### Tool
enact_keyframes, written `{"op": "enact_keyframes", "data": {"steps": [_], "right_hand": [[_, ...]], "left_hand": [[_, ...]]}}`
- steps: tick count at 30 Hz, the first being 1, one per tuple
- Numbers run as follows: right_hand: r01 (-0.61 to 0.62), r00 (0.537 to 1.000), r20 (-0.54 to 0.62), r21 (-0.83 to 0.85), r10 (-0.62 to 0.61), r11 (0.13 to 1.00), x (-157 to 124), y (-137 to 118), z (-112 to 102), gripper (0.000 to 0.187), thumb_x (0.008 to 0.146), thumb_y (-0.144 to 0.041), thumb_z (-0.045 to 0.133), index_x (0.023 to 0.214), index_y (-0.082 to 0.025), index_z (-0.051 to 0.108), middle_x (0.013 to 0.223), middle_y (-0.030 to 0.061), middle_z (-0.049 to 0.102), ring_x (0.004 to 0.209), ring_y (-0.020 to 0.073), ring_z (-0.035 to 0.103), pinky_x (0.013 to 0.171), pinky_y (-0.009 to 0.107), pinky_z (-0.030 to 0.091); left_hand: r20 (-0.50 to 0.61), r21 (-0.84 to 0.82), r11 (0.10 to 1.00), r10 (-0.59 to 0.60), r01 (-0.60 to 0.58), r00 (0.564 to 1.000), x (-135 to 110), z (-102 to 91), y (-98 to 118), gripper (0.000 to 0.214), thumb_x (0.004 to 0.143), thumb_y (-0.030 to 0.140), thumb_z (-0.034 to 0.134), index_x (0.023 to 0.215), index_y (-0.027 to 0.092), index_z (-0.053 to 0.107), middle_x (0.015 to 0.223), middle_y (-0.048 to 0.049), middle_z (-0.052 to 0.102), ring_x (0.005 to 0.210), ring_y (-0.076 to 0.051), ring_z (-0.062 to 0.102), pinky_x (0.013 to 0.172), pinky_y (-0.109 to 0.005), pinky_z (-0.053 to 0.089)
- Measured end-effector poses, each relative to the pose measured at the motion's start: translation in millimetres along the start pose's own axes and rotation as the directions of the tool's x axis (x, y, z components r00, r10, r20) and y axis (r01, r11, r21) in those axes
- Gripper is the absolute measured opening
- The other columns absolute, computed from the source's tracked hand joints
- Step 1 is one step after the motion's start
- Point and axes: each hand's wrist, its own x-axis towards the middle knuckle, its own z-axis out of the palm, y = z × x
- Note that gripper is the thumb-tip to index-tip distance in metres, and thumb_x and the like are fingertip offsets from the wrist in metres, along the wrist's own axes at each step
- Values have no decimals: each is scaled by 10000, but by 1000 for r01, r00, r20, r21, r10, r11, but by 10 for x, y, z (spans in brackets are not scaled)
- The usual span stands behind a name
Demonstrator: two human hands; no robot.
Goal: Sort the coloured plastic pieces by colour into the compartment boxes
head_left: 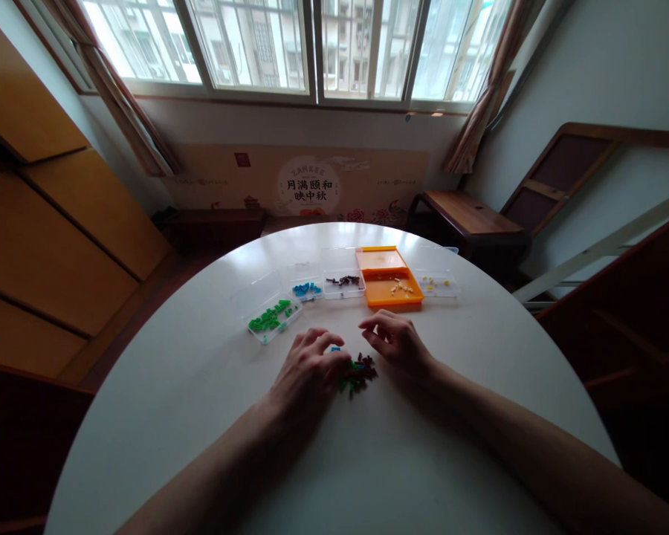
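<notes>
White and bare, the round table point(201, 446) carries both forearms in from the near edge. The left hand point(306, 371) lies palm-down with fingers spread and curled, the tips resting at the left rim of a small pile of mixed pieces point(358, 373); a blue bit shows just by its fingertips, but whether it is pinched or merely touched I cannot tell. The right hand point(395, 343) hovers just beyond and to the right of the pile, fingers bent loosely inward, thumb and forefinger close together; it seems to hold nothing, though a very small piece could be hidden there.

The pile itself sits between the two hands, dark pieces with green and blue among them, tightly heaped.

Farther out stands a row of shallow boxes: a clear box with green pieces point(272, 319), a clear box with blue pieces point(306, 288), one with dark pieces point(343, 282), an orange box point(391, 281) holding a few pale bits, and a clear box with yellow pieces point(435, 282).

The risk, as I judge it: the pieces are tiny and loose, so a sweep of the spread left fingers could scatter the heap across the smooth top, and a reach toward the boxes could catch an open lid and tip it.
</notes>
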Motion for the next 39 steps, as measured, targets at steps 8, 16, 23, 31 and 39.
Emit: {"op": "enact_keyframes", "data": {"steps": [8, 16, 23, 31, 39], "right_hand": [[7, 1000, 12, -1, -7, 1000, -6, -21, -3, 102, 826, -148, 602, 883, -180, 680, 726, -1, 589, 580, 94, 492, 580, 214, 411], [22, 999, 23, -7, -22, 1000, -9, -22, -7, 107, 828, -148, 602, 895, -174, 682, 742, 4, 601, 597, 96, 505, 594, 216, 416], [25, 999, 20, -4, -25, 1000, -9, -26, -13, 111, 830, -159, 590, 888, -183, 682, 738, 5, 603, 588, 98, 505, 592, 221, 422], [10, 1000, 27, -2, -10, 1000, -5, -47, -12, 106, 829, -156, 592, 882, -183, 680, 733, 6, 601, 591, 101, 514, 587, 221, 420], [9, 999, 42, 0, -9, 1000, -12, -17, -1, 114, 828, -151, 592, 896, -179, 679, 741, 3, 596, 586, 96, 502, 580, 214, 415]], "left_hand": [[-8, -55, 998, -23, 23, 1000, -4, 12, -22, 93, 884, 197, 563, 877, 221, 653, 1021, -40, 667, 1001, -198, 528, 870, -357, 400], [20, -94, 993, -70, 72, 997, 14, -7, -4, 65, 869, 192, 576, 840, 213, 631, 1035, -34, 661, 1008, -201, 525, 882, -360, 400], [51, -119, 986, -112, 118, 992, 36, -37, 14, 77, 859, 190, 576, 826, 209, 642, 1049, -48, 655, 1009, -213, 522, 879, -377, 415], [12, -109, 989, -97, 97, 995, 33, -33, 17, 88, 842, 174, 601, 896, 221, 653, 1037, -43, 654, 1006, -215, 526, 878, -384, 414], [33, -69, 996, -62, 64, 998, 8, -15, 1, 104, 847, 184, 596, 857, 245, 680, 1070, -41, 652, 1036, -231, 510, 883, -399, 402]]}}
